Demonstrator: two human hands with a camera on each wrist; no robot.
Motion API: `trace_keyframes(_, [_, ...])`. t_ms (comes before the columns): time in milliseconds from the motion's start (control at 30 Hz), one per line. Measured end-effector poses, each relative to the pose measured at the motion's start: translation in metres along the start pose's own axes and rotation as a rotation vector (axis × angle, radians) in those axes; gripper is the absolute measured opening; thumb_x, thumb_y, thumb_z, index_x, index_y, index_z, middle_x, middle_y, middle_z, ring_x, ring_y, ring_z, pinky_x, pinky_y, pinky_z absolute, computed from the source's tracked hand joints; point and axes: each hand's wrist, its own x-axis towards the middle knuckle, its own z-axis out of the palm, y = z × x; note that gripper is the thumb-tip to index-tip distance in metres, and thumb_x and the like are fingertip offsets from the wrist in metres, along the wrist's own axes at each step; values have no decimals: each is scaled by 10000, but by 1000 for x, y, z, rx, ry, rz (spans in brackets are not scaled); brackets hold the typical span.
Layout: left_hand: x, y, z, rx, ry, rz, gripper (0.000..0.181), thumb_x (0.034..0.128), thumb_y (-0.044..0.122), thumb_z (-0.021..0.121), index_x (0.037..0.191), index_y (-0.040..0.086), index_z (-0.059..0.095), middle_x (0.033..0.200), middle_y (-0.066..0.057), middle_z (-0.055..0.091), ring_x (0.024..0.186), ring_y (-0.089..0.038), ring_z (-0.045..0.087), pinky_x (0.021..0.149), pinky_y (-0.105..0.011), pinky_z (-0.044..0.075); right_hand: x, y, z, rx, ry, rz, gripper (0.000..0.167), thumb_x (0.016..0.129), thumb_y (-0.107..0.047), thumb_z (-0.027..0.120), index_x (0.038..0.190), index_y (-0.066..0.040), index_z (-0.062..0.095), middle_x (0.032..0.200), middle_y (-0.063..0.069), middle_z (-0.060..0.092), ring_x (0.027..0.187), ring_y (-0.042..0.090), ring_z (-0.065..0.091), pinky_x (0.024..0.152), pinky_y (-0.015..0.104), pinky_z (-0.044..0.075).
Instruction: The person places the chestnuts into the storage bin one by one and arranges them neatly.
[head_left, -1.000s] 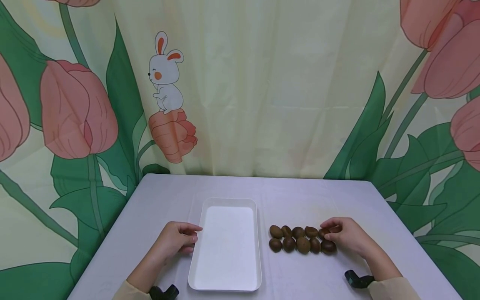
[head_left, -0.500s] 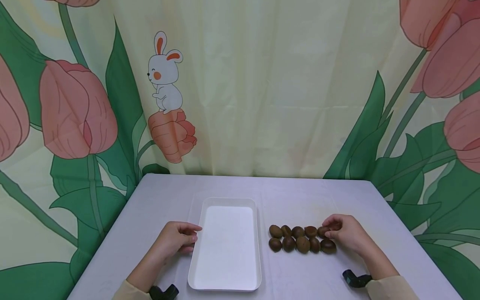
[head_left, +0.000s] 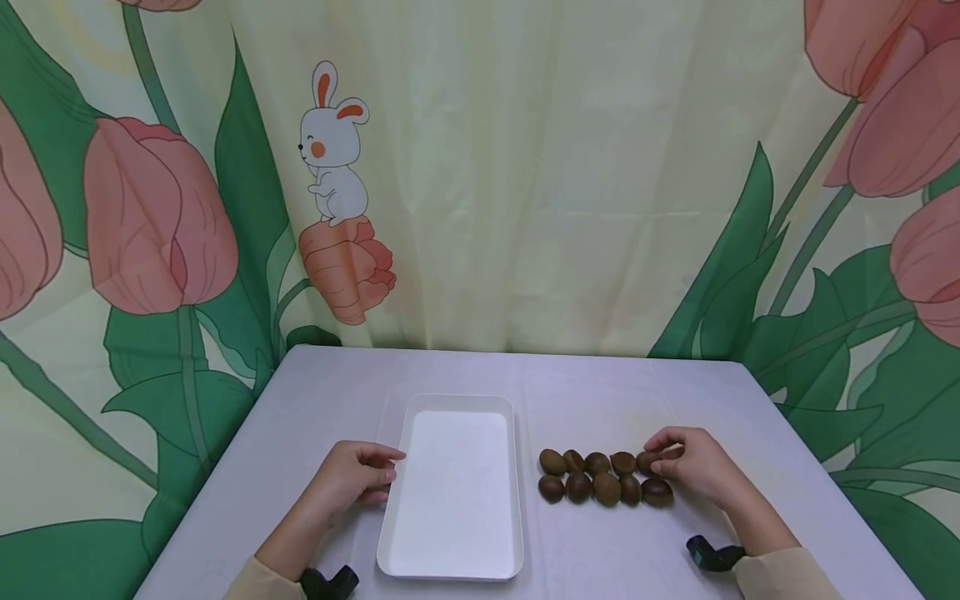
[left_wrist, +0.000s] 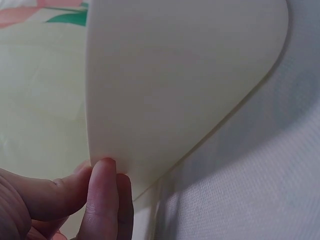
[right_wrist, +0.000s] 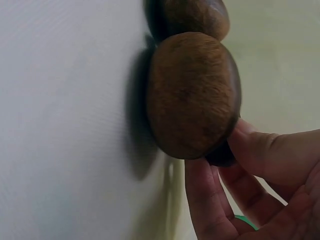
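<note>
Brown chestnuts [head_left: 607, 489] lie in two rows on the white tablecloth, right of a white rectangular tray [head_left: 450, 570]. My right hand [head_left: 697, 462] pinches the chestnut [right_wrist: 221, 155] at the right end of the far row between thumb and fingers. In the right wrist view, a nearer chestnut [right_wrist: 192, 95] hides most of it. My left hand [head_left: 348, 479] is at the tray's left side. Its thumb and fingers pinch the tray's rim, close against the outer wall [left_wrist: 165, 85] in the left wrist view.
A white cloth covers the table [head_left: 600, 550]. Behind it hangs a curtain [head_left: 540, 183] printed with tulips, leaves and a rabbit on a carrot. Black devices [head_left: 712, 554] are strapped at both wrists.
My right hand has shifted slightly up and back at the end of the far row of chestnuts. The left hand and tray stay in place.
</note>
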Motion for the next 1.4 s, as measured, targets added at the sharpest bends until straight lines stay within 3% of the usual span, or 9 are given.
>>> trace_keyframes(167, [1, 0, 0, -3, -1, 0, 281, 904, -55, 802, 1162, 53, 825, 938, -113, 737, 726, -172, 692, 631, -324, 656, 1, -7, -5, -25, 35, 0, 200, 928, 4, 783, 1118, -52, 752, 1130, 131, 764, 1029, 264, 697, 799, 334, 595])
trace_keyframes(467, [0, 1, -1, -5, -9, 19, 271, 910, -35, 806, 1164, 56, 825, 968, -114, 740, 753, -177, 692, 642, -334, 660, 5, -31, -3, 42, 61, -30, 234, 960, -55, 785, 1191, -56, 747, 1220, 163, 762, 1113, 302, 699, 841, 349, 613])
trace_keyframes(1100, [2, -1, -1, -3, -8, 5, 272, 914, -25, 807, 1170, 62, 826, 984, -114, 751, 763, -169, 697, 643, -328, 659, 18, -108, 42, 173, 11, -143, 178, 966, -89, 786, 1141, -118, 774, 1186, 81, 798, 1092, 242, 740, 969, 517, 602])
trace_keyframes(1400, [1, -2, 1, 0, -3, 14, 271, 911, -31, 805, 1165, 61, 827, 982, -115, 753, 766, -166, 697, 643, -329, 662, 29, -143, 71, 247, -40, -246, 162, 947, -35, 773, 1093, -104, 773, 1092, 77, 812, 1029, 228, 775, 902, 390, 614])
